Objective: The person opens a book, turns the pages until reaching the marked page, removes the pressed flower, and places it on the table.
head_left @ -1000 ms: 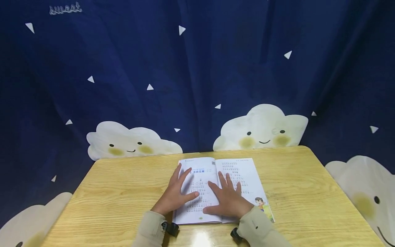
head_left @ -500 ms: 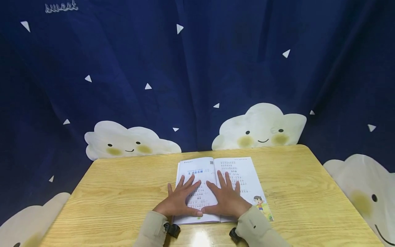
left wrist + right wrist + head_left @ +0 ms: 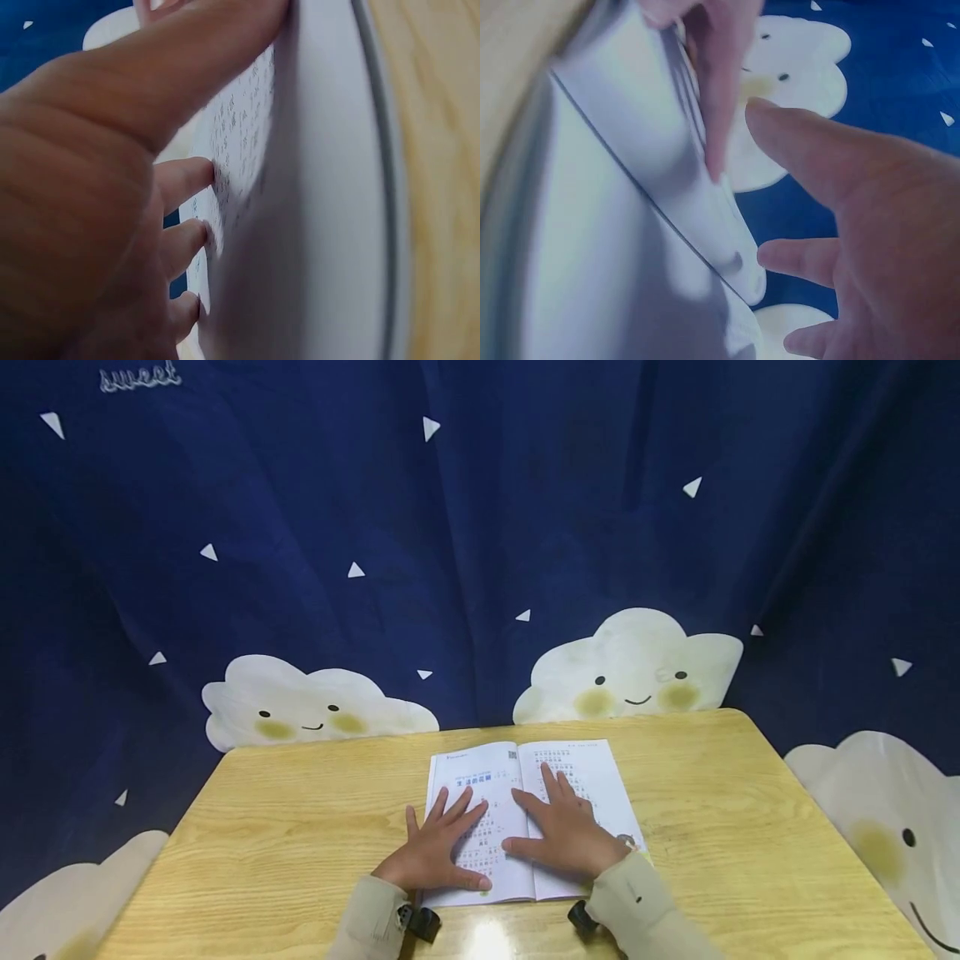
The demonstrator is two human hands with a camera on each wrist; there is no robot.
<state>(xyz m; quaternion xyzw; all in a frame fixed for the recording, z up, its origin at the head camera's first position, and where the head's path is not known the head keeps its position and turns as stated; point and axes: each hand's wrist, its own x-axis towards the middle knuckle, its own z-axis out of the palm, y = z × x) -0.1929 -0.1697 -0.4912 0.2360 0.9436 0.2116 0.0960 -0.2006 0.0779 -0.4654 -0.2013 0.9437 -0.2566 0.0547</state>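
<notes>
Step in hand: both hands lie flat on the open white paperback book with printed text pages, pressing it open on the pale wooden tabletop; I judge this to be the flattening of the spread along its centre fold.

Left hand: palm down on the left page, fingers straight and spread apart, gripping nothing. The left wrist view shows the same: fingertips pressed against the printed page, none curled round it.

Right hand: palm down on the right page, fingers straight and slightly fanned, thumb reaching toward the fold. In the right wrist view the fingers are stretched out over the paper, holding nothing.

Book relative to the fingers: directly beneath both sets of fingers and touching them; the centre fold runs between the two thumbs; the top of each page extends beyond the fingertips, and the right page's outer edge lies just outside the right hand.

Next move, as a judgement: a page turn would call for one hand to keep pressing while the other lifts and pinches a page edge; further smoothing would call for the flat fingers to slide outward from the fold.

Backdrop: a dark blue curtain with smiling white clouds hangs beyond the fingertips, behind the tabletop.
</notes>
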